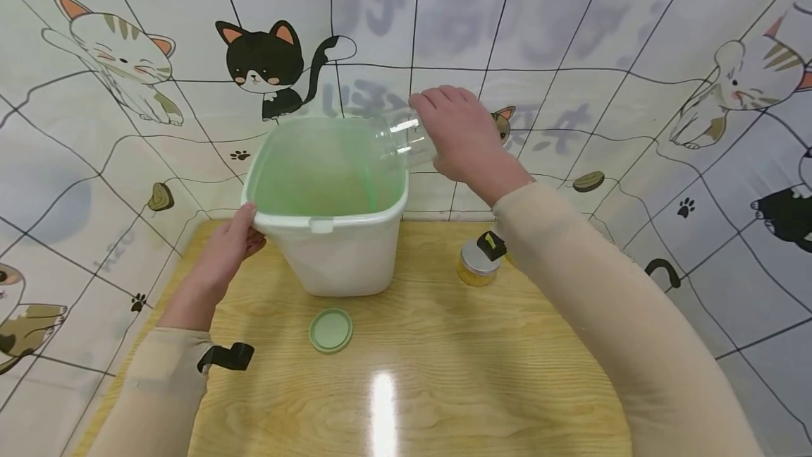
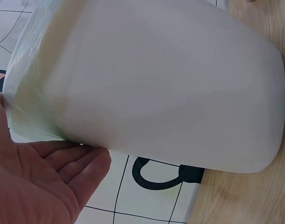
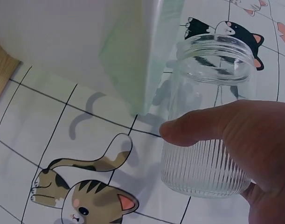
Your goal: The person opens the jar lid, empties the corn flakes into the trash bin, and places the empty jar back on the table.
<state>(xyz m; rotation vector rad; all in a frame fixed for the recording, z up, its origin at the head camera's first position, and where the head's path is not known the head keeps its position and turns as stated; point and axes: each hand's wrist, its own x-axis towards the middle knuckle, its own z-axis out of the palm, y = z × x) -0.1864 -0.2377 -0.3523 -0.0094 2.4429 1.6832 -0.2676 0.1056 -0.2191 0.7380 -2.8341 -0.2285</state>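
A white trash bin (image 1: 342, 259) with a pale green bag (image 1: 317, 175) lining it stands on the table, close to the back wall. At its front left corner my left hand (image 1: 222, 252) grips the rim, thumb up at the edge and fingers (image 2: 88, 175) against the outer side. My right hand (image 1: 459, 136) holds a clear ribbed glass jar (image 3: 205, 168) by its side. The jar lies tilted at the bin's right rim, its uncapped mouth pointing over the bag. No contents show inside the jar. The bottom of the bag is hard to make out.
A round light green lid (image 1: 331, 330) lies on the wooden table (image 1: 457, 372) before the bin. Right of the bin stands a small yellow jar with a silver lid (image 1: 478, 259), partly behind my right sleeve. Cat-patterned walls (image 1: 571, 41) enclose the back and sides.
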